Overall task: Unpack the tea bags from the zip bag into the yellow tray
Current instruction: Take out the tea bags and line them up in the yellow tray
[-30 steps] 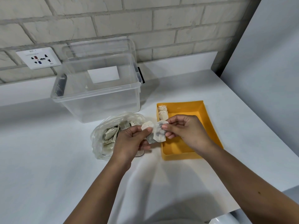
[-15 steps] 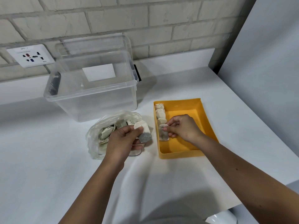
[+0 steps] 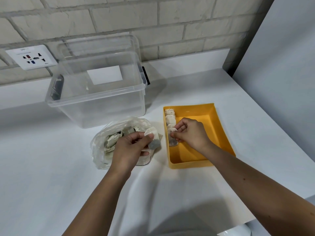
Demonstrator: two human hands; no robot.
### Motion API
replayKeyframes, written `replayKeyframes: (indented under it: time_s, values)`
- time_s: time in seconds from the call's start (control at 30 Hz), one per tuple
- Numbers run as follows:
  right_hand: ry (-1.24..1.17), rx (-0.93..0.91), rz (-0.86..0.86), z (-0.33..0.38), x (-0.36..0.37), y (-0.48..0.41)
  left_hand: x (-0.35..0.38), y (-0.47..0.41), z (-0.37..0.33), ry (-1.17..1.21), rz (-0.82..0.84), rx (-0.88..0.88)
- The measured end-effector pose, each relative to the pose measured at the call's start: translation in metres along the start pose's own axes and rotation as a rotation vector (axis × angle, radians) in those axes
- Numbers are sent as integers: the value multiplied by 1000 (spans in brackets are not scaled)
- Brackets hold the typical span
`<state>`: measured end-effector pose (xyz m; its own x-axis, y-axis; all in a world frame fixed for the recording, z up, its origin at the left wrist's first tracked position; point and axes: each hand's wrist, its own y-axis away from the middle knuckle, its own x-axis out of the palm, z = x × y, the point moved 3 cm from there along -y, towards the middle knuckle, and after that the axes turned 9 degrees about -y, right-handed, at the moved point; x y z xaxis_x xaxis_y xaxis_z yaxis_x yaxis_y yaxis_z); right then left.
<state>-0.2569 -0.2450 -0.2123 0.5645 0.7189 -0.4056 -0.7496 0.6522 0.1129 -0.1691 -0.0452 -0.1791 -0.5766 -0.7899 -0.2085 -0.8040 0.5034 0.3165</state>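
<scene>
A yellow tray (image 3: 219,133) lies on the white counter, with a row of tea bags (image 3: 170,116) lined along its left wall. My right hand (image 3: 190,133) is inside the tray and pinches a tea bag (image 3: 173,141) at the near end of that row. To the tray's left lies a clear zip bag (image 3: 102,149) with several tea bags inside. My left hand (image 3: 129,147) hovers over the zip bag's mouth and pinches another tea bag (image 3: 154,140) between thumb and fingers.
An open clear plastic storage box (image 3: 95,99) stands behind the zip bag, its lid leaning against the brick wall. A wall socket (image 3: 31,57) is at the far left. A grey panel (image 3: 281,74) borders the counter on the right.
My hands parted, each with one tea bag. My right hand carried its tea bag into the tray and lowered it against the row. My left hand stayed over the zip bag.
</scene>
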Motion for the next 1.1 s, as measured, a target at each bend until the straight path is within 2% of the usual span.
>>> replayKeyframes:
  time_s: [0.1,0.2,0.33,0.4,0.5,0.6,0.83,0.93,1.1]
  values:
    - [66,-43,-51,11,-11,4,0,-1,1,-4,17,-5]
    - [-74,-35,-53,28,-25,14,2,0,-2,-18,43,6]
    - [-313,42,299,54,-24,33,13,4,-12,-23,108,43]
    - [-268,21,351,61,-22,40,20,6,-18,-28,144,63]
    - [-78,-79,256,66,-23,40,25,7,-26,-89,142,117]
    - [-53,-120,177,67,-33,38,18,5,-32,-109,105,159]
    - [4,36,154,24,-33,25,-17,0,-23,-148,-48,137]
    - [17,116,185,6,-19,22,-20,1,-13,-135,-52,96]
    - [85,107,134,-1,-6,17,-16,5,0,-149,-40,80]
